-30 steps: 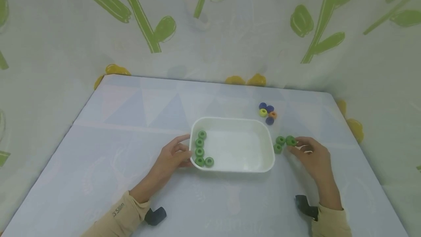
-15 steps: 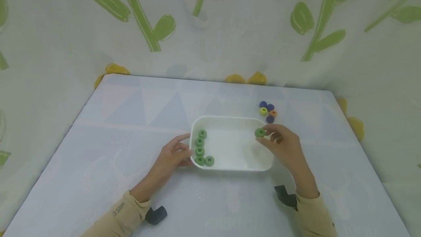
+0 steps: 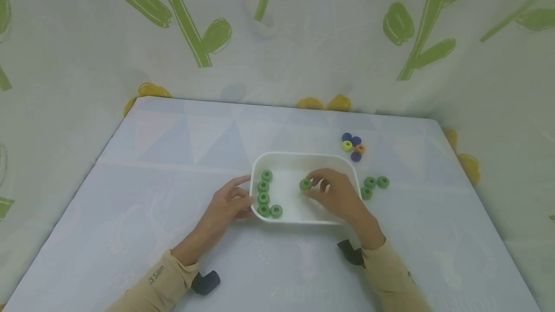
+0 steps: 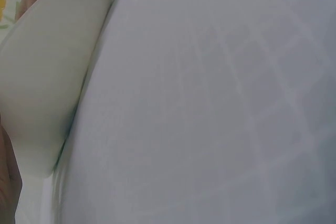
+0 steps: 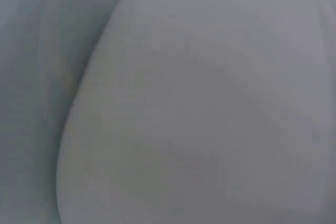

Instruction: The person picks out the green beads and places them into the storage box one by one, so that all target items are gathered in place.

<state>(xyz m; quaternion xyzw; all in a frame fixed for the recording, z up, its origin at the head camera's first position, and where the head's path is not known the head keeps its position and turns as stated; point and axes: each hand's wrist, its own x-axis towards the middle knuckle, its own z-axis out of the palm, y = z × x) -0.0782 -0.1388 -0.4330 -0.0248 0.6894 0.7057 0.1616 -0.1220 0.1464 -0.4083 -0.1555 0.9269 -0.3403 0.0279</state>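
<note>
In the head view, my right hand [image 3: 336,194] pinches a green bead [image 3: 305,184] between thumb and fingertips, over the inside of a white tray [image 3: 295,224]. My left hand [image 3: 225,206] holds the tray's left end, with the thumb at the rim and the fingers bent along the outer wall. Inside, several green beads line the left wall, and another green bead [image 3: 276,211] sits beside the lowest one. The left wrist view shows the tray's outer wall [image 4: 58,61] and part of the left hand [image 4: 8,177]. In the right wrist view, the tray wall [image 5: 194,103] fills most of the picture and hides the bead.
Just right of the tray lie three green beads [image 3: 370,182]. Behind its right corner is a small cluster with blue, yellow [image 3: 347,146] and orange [image 3: 360,149] beads. The table [image 3: 277,264] meets a leaf-patterned wall covering [image 3: 277,61] at the back.
My right hand has carried the green bead left, from the group beside the tray to above the tray's middle. The left hand stays at the tray's left end.
</note>
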